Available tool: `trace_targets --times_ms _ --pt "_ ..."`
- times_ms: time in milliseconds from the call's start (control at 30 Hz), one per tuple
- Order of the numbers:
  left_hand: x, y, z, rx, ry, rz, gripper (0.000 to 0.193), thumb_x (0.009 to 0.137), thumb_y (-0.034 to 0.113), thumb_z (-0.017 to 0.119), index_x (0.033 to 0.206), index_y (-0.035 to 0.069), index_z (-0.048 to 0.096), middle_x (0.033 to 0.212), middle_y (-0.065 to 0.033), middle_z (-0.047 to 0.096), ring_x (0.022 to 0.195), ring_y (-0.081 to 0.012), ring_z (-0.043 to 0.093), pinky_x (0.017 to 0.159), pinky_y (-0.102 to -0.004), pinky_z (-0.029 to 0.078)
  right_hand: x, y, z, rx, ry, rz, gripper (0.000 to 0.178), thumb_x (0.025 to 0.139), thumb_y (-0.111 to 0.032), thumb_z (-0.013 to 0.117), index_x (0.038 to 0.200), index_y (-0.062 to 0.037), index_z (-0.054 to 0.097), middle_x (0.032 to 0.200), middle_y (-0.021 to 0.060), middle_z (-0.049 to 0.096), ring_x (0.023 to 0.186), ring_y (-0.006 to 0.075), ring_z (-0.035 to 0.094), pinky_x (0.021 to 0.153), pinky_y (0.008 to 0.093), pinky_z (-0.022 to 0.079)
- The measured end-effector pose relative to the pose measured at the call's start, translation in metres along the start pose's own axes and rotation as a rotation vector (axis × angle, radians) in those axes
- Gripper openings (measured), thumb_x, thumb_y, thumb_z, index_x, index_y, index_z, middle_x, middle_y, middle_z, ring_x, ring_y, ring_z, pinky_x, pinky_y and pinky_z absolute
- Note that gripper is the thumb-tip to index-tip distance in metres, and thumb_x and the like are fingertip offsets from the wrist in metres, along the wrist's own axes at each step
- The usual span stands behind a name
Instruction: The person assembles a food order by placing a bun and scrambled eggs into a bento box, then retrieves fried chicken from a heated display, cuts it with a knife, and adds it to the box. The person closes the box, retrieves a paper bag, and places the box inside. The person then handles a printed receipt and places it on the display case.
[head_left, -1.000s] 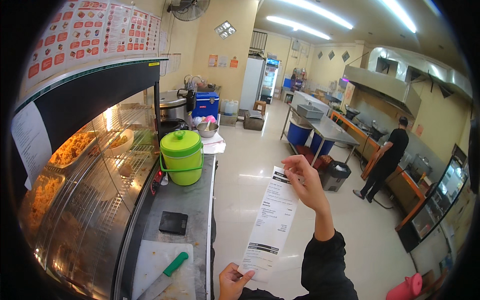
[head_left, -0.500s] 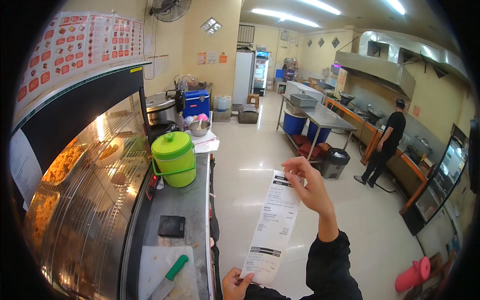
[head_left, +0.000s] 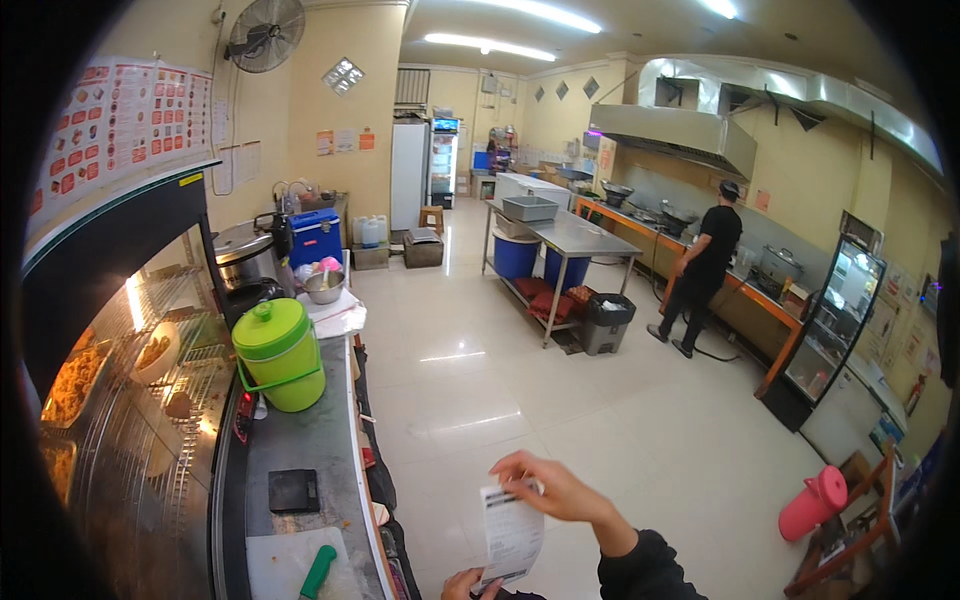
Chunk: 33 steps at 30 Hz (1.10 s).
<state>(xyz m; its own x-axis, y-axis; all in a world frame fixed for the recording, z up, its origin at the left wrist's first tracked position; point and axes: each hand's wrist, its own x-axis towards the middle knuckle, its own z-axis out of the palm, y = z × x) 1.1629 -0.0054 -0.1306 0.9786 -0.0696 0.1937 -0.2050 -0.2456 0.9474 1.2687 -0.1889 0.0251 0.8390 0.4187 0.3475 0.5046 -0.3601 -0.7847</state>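
Note:
A long white printed receipt point(head_left: 512, 540) hangs upright between my two hands at the lower middle of the view. My right hand point(head_left: 558, 492) pinches its top end, with the fingers bent over the paper's edge. Lower down, my left hand point(head_left: 466, 584) grips the bottom end; part of that hand is cut off by the lower edge. The paper curves slightly along its right side. To the left of it is a counter point(head_left: 325, 445) bearing a white cutting board point(head_left: 268, 560), a knife with a green handle point(head_left: 319, 570) and a black flat scale point(head_left: 293, 491).
A lime-green lidded bucket point(head_left: 282, 365) stands on the counter, beside a heated glass food display point(head_left: 165, 420). Across the floor are a steel table point(head_left: 585, 238), a grey bin point(head_left: 607, 325) and a person in black point(head_left: 708, 255) by the cooking line. A pink container point(head_left: 812, 503) sits lower right.
My view has turned to the right, so the room shifts left. Both hands and the receipt sit lower in view, with the hands closer together. The person in black has changed stance.

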Motion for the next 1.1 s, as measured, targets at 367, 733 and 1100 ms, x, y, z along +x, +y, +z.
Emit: trace_targets --times_ms 367,733,1100 --pt "-0.03 -0.046 0.009 -0.132 0.012 -0.03 0.016 0.085 0.004 0.06 0.097 -0.006 0.061 0.082 -0.0124 0.063 0.077 -0.0156 0.057 0.069 -0.0316 0.047 -0.042 0.046 0.028 0.107 0.15 0.256 0.023 0.089 -0.006 0.052 0.111 -0.0062 0.054 0.088 0.0027 0.057 0.078 0.0109 0.054 0.069 0.0244 0.045" --pt "-0.032 -0.008 -0.011 0.002 -0.108 -0.109 0.022 0.087 0.01 0.06 0.103 -0.005 0.06 0.09 -0.017 0.066 0.082 -0.0196 0.062 0.072 -0.0315 0.048 -0.035 0.056 0.048 0.152 0.16 0.18 0.023 0.089 -0.005 0.051 0.111 -0.0059 0.054 0.089 0.004 0.058 0.08 0.0117 0.056 0.069 0.0247 0.047" --pt "-0.033 0.002 -0.02 -0.069 -0.155 -0.267 0.025 0.087 0.009 0.06 0.106 -0.006 0.058 0.096 -0.0174 0.065 0.085 -0.0192 0.062 0.074 -0.0305 0.049 -0.039 0.056 0.05 0.141 0.156 0.207 0.019 0.09 -0.009 0.052 0.108 -0.0071 0.056 0.086 0.0032 0.06 0.079 0.0109 0.056 0.063 0.0238 0.045"
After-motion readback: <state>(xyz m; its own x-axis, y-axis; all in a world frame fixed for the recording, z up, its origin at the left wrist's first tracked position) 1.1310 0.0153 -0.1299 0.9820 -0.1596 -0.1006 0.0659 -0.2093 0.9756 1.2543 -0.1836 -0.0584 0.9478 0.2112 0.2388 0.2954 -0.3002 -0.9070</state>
